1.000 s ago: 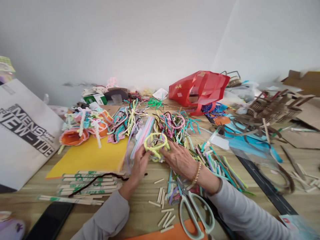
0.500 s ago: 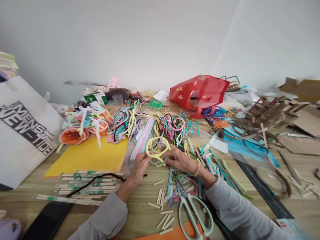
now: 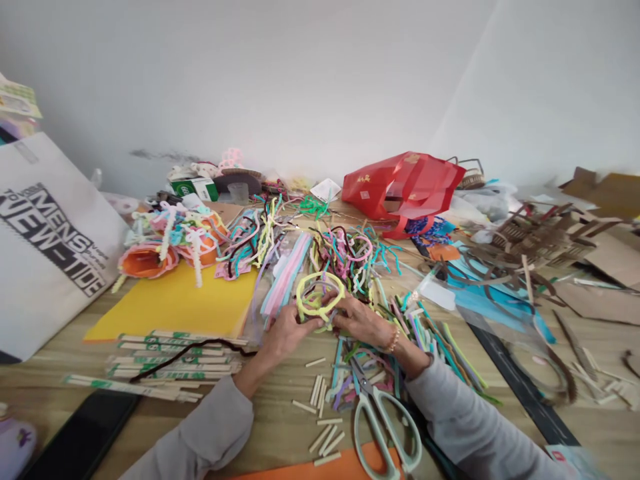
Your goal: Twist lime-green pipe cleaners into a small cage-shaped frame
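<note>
A small round frame of yellow and grey pipe cleaners [image 3: 320,310] is held up between my two hands, its yellow ring facing up. My left hand [image 3: 290,331] pinches its lower left side with thumb and fingers. On the opposite side, the fingers of my right hand [image 3: 361,320] close on it; a beaded bracelet circles that wrist. My fingers partly hide the lower part of the frame. Just beyond lie a bundle of pastel pipe cleaners [image 3: 286,273] and a tangle of coloured ones [image 3: 353,250]. Scissors [image 3: 383,427] with pale handles rest below my right hand, blades on loose cut pieces.
Paper-wrapped chopsticks [image 3: 170,360] and a dark phone [image 3: 83,433] lie left, near yellow sheets [image 3: 170,303]. Short wooden sticks [image 3: 320,393] are scattered in front. A red bag [image 3: 400,183] stands behind, woven brown pieces [image 3: 540,233] right, a white bag [image 3: 55,253] far left.
The pipe-cleaner frame has turned so its yellow ring shows more level. My left hand has shifted slightly right, its thumb now further along the lower edge. The whole view has moved a little.
</note>
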{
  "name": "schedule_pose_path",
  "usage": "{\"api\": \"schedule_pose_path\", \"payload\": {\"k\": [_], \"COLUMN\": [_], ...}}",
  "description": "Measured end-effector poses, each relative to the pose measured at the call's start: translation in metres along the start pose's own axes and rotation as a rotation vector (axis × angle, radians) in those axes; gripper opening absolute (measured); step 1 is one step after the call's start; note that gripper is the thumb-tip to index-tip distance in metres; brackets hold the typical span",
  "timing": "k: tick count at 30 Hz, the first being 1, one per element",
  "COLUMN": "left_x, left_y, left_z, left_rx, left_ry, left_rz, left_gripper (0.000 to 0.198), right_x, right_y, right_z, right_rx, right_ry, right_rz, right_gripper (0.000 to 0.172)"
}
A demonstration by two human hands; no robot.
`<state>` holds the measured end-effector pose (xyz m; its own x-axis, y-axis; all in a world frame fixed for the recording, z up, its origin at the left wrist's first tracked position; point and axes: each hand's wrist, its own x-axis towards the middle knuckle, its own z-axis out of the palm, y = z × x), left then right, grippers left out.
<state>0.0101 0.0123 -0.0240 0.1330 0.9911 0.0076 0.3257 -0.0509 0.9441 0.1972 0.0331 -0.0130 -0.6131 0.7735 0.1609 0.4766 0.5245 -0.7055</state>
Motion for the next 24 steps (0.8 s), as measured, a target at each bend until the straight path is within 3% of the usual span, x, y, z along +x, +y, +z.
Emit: {"api": "schedule_pose_path", "payload": {"k": [4, 8, 11, 16, 24], "left_x": [0.004, 0.008, 0.011, 0.014, 0.009], "left_y": [-0.011, -0.019, -0.022, -0.025, -0.018], "left_z": [-0.002, -0.004, -0.004, -0.003, -0.002], "left_rx": [-0.016, -0.051, -0.148, -0.198, -0.292], "left_ry": [0.015, 0.005, -0.037, 0.016, -0.014], "left_rz": [0.023, 0.065, 0.068, -0.015, -0.102], "left_gripper": [0.022, 0.024, 0.026, 0.030, 0.035], "right_x": [-0.002, -0.006, -0.007, -0.006, -0.005], "right_y": [-0.007, -0.018, -0.022, -0.023, -0.013], "right_z": [-0.002, -0.005, -0.010, -0.025, -0.029], "right_rx": [-0.217, -0.408, -0.371, -0.191, -0.181], "right_ry": [0.061, 0.111, 0.106, 0.050, 0.061], "right_rz": [-0.112, -0.108, -0.107, -0.141, -0.190], "right_gripper": [0.021, 0.033, 0.033, 0.017, 0.012]}}
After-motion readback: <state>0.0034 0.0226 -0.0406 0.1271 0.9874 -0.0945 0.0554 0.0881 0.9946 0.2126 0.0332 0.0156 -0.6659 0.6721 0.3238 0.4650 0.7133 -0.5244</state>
